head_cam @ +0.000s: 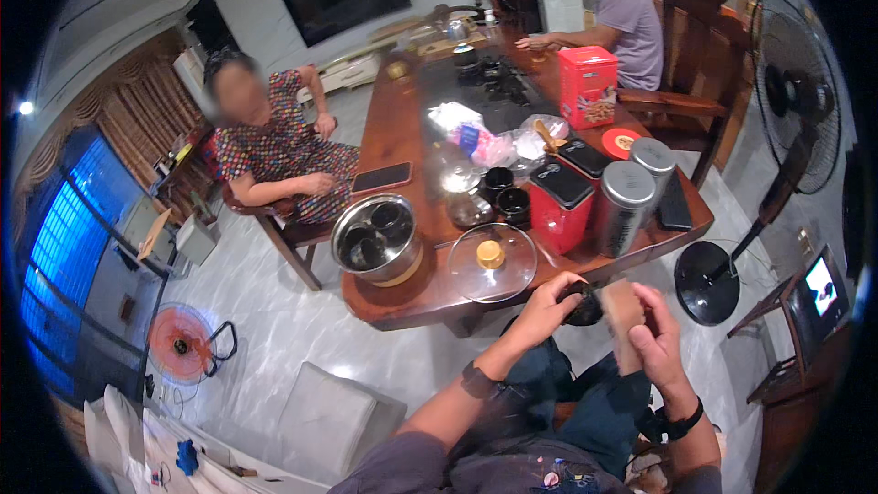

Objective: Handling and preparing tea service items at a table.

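My left hand [545, 309] grips a small dark cup [584, 305] over my lap, just off the table's front edge. Close beside it, my right hand [658, 339] holds a tan block [623, 326] that looks like a sponge. Whether block and cup touch is hard to tell. A glass lid with a gold knob [490, 254] lies at the table edge nearest my left hand. To its left stands a steel pot [376, 240] with several dark cups [389, 216] inside. Two more black cups [512, 202] sit behind the lid.
The wooden table [391, 144] also bears red tins [562, 209], silver canisters [625, 199], plastic bags [490, 147] and a phone [381, 178]. One person [274, 144] sits at the left, another [627, 27] at the far right. A standing fan [789, 89] is at my right.
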The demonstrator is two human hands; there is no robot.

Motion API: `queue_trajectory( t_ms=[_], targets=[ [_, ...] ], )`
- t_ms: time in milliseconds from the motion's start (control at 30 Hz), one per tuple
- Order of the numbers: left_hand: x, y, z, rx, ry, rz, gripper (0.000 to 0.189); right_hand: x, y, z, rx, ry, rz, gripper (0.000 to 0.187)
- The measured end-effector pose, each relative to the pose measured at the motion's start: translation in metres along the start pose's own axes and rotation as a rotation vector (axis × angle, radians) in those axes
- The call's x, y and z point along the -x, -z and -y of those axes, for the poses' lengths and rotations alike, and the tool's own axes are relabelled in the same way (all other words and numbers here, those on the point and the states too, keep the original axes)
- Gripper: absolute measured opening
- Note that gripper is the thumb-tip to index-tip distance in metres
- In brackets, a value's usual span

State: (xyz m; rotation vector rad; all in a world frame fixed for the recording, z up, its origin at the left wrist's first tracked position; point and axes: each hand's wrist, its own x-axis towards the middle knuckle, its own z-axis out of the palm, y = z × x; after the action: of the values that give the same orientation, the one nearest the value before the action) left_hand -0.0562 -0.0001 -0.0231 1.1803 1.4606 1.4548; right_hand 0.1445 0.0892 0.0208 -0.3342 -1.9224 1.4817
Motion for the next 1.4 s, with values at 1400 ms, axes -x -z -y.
queue_trajectory(
  t_ms=[1400],
  targets=[
    [0.001, -0.021, -0.004, 0.463, 0.114, 0.419, 0.053, -0.011, 0.032, 0.034, -0.003, -0.155, 0.49, 0.047]
  ],
)
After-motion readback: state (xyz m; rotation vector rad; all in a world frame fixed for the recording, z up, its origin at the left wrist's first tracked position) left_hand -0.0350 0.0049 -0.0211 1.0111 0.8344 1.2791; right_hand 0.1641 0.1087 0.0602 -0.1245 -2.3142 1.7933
